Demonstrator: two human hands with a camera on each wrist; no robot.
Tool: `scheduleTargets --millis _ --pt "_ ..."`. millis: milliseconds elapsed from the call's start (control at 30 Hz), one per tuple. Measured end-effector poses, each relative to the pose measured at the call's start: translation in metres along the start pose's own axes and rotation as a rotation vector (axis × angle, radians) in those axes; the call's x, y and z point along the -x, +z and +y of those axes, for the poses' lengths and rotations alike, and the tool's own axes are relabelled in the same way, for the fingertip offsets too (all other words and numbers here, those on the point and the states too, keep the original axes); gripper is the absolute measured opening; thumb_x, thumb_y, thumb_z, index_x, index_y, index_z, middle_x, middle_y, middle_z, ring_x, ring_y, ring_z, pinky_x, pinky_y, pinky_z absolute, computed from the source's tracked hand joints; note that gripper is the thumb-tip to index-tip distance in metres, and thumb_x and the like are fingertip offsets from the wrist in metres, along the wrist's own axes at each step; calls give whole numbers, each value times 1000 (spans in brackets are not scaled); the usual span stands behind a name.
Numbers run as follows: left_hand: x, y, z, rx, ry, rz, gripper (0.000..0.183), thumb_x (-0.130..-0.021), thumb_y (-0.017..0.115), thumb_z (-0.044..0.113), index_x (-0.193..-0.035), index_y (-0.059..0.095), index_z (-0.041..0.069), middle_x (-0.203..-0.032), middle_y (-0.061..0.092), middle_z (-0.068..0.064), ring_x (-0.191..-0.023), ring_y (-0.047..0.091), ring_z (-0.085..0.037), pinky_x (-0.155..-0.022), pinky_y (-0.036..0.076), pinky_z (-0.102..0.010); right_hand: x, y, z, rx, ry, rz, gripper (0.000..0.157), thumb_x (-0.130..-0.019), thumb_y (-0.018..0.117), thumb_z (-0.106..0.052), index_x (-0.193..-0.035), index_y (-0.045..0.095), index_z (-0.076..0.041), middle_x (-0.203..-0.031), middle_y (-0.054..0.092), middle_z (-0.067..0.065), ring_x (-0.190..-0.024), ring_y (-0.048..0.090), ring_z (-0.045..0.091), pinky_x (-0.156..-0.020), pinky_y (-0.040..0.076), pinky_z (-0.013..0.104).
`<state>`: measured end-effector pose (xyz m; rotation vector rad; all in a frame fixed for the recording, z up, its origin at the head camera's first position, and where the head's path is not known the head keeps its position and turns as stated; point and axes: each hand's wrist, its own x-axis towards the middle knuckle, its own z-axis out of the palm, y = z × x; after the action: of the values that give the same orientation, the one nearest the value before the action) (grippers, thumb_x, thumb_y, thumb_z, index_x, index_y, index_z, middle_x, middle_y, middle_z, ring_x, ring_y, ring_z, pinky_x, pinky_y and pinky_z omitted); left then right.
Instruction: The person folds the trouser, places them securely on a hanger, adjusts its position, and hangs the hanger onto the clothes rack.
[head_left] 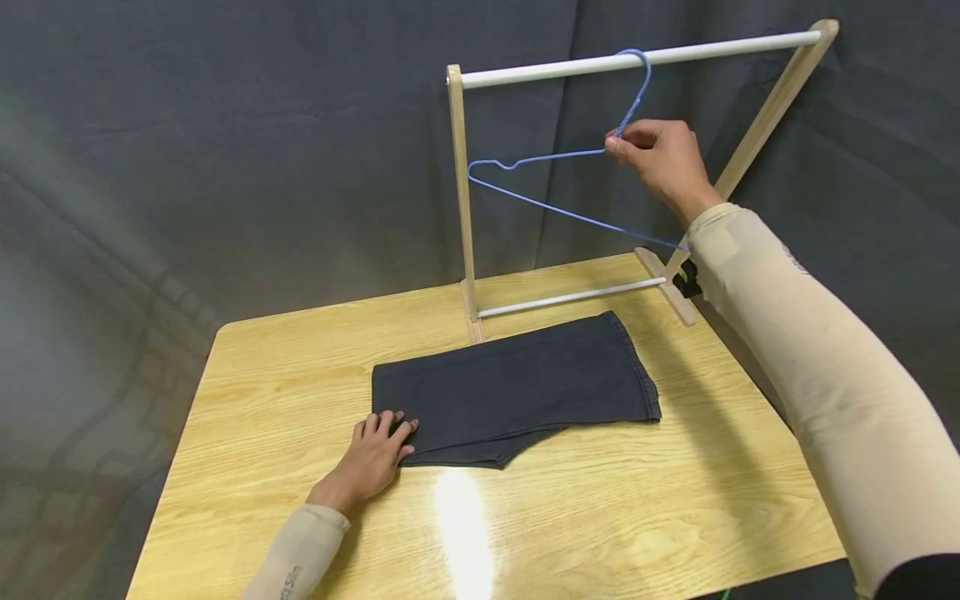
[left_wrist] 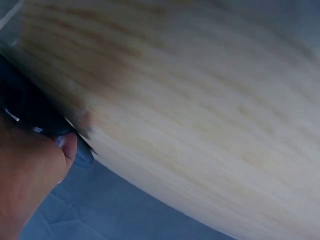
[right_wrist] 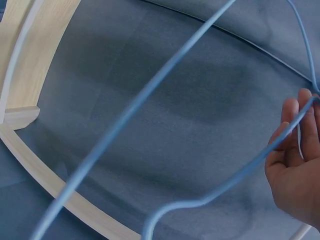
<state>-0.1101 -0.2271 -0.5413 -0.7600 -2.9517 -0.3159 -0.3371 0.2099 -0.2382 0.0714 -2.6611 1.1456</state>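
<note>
A blue wire hanger [head_left: 570, 213] has its hook over the white top rail of a rack in the head view. My right hand [head_left: 663, 158] pinches the hanger at the base of its hook; the right wrist view shows the fingers [right_wrist: 305, 135] at that neck, with the hanger's blue wires crossing in front. Dark folded trousers [head_left: 517, 383] lie flat on the table below. On their near left corner rests my left hand [head_left: 378, 454], fingers spread over the cloth. In the left wrist view this hand [left_wrist: 35, 165] is partly cut off beside the dark fabric.
The rack, with a white top rail [head_left: 547, 73], wooden uprights [head_left: 463, 200] and a white lower bar [head_left: 570, 298], stands at the back right of the wooden table [head_left: 285, 392]. Grey curtain [head_left: 300, 167] hangs behind. A small black object [head_left: 688, 279] sits by the rack's right foot.
</note>
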Motion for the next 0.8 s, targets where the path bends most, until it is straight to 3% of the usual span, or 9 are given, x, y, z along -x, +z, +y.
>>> scheduleTargets --millis 133,467,800 --pt "-1 -1 -1 -13 -5 3 31 -97 54 27 -125 53 16 -121 48 -15 -99 41 -31 -84 35 -50 -1 -2 -4 3 -14 13 39 -85 64 -47 -113 71 -20 -93 67 -18 -82 58 -2 -72 38 20" --pt "2 3 -1 -15 -30 -24 30 -98 52 27 -125 53 17 -121 48 -14 -99 42 -30 -82 35 -49 1 -11 -12 -15 -71 29 34 -86 66 -40 -108 73 -16 -79 66 -22 -75 61 -6 -71 35 21" --pt "-1 1 -2 -35 -41 -22 25 -98 51 27 -120 52 15 -118 46 -15 -97 40 -30 -84 35 -53 8 -30 -19 28 -67 26 40 -85 62 -46 -114 70 -19 -82 66 -22 -77 59 -8 -72 33 23"
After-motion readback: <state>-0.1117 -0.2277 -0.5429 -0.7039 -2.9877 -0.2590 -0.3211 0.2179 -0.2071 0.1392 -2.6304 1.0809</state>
